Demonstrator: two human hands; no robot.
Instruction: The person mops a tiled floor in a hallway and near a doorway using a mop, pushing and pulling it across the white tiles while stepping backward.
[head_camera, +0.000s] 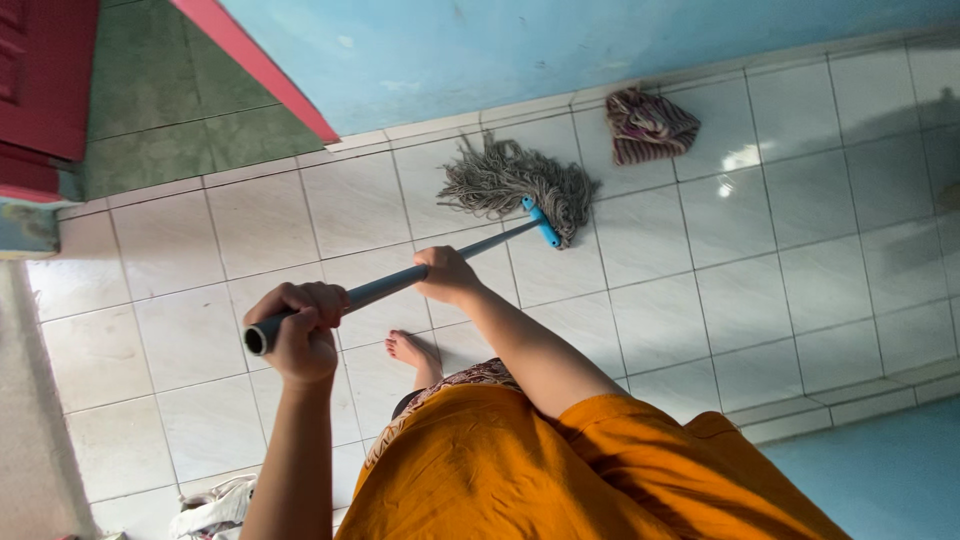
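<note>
- Near the middle of the view, a string mop is held in both hands, its grey metal handle running from about eight o'clock up toward two o'clock across the white floor tiles.
- One hand is wrapped tight round the top end of the handle, fingers curled fully over the tube, the open end of the tube poking out just past the knuckles toward nine o'clock. From the way the arms cross the picture I cannot tell for sure whether this is the left or the right hand.
- Second hand grips the handle lower down, nearer the mop head, fingers closed round the shaft; its bare forearm runs back toward five o'clock into an orange sleeve.
- Mop head, a spread bundle of grey-brown strings on a blue clamp, lies flat on the tiles at about twelve o'clock from the hands, close to the foot of the light blue wall.
- Just beside the mop head, toward two o'clock, a crumpled striped cloth lies on the floor against the wall, apart from the strings.
- A bare foot stands on the tiles just under the handle, between the two hands.
- Orange garment with a patterned hem fills the six o'clock edge.
- Red door and a green floor show at ten o'clock; a white bundle of cloth lies at seven o'clock.
</note>
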